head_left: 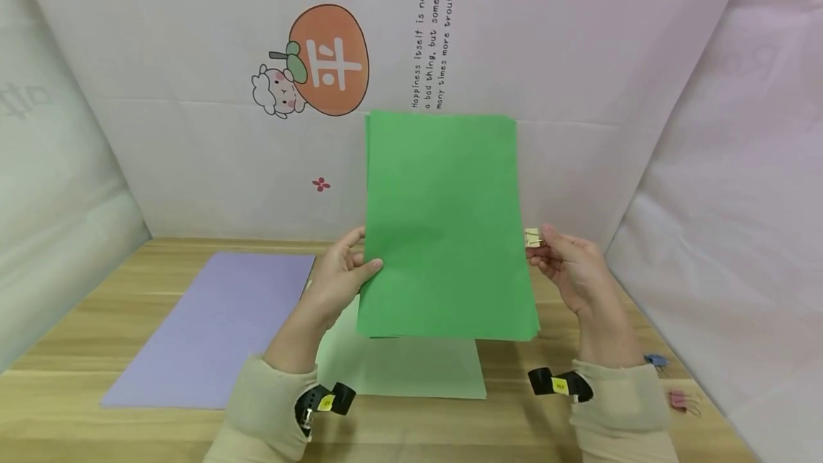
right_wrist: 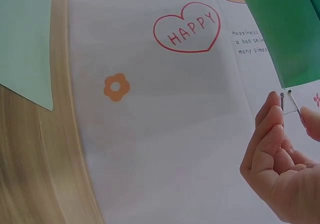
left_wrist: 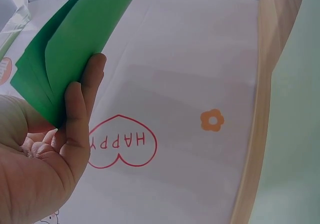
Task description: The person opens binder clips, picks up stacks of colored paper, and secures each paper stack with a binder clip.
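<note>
A stack of green paper sheets (head_left: 444, 227) is held upright above the table, its edges slightly fanned. My left hand (head_left: 341, 274) grips its left edge, thumb in front; in the left wrist view the fingers of the left hand (left_wrist: 60, 139) lie behind the sheets, which part a little. My right hand (head_left: 572, 270) pinches a pale yellow binder clip (head_left: 533, 237) by its wire handles, right beside the stack's right edge. In the right wrist view the clip (right_wrist: 291, 103) is at the paper's edge; whether it bites the sheets I cannot tell.
Purple paper (head_left: 218, 327) lies on the wooden table (head_left: 64, 370) at left. Light green paper (head_left: 418, 370) lies below the held stack. A blue binder clip (head_left: 656, 361) and a pink one (head_left: 684, 401) lie at right. White printed cloth (head_left: 212, 163) walls the back and sides.
</note>
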Available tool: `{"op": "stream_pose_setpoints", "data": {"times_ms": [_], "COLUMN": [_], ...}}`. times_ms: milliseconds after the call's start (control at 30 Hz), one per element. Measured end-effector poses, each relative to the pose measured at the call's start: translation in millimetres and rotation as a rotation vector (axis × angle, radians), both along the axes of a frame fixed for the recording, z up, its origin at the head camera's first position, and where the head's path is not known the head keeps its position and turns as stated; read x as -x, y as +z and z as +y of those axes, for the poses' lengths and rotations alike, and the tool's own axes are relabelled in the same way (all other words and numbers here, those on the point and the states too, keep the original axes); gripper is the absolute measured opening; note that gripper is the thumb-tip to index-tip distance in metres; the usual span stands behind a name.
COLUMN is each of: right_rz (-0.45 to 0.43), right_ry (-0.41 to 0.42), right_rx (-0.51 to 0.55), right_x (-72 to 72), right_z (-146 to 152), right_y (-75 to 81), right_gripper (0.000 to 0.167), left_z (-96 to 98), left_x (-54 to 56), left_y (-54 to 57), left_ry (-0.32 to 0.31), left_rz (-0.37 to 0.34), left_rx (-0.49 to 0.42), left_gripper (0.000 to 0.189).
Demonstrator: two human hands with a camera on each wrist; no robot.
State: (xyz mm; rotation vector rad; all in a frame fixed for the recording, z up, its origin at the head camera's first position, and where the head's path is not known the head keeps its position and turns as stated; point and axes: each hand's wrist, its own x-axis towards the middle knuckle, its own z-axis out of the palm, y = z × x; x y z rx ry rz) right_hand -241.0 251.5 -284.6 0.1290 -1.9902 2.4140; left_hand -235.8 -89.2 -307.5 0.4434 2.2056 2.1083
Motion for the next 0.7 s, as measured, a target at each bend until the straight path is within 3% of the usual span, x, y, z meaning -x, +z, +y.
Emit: {"op": "stream_pose_setpoints", "data": {"times_ms": [700], "right_rz": [-0.044], "right_ry": [-0.022], "right_rx": [-0.008], "right_x": [0.2], "right_z": [-6.8], "right_y": [0.6], "right_gripper": [0.025], "left_z": [2.4], "left_x": [0.6], "left_y": [-0.3], "left_ry": [-0.025], "left_rz": [0.002], "left_rx": [0.000], "left_gripper": [0.051]}}
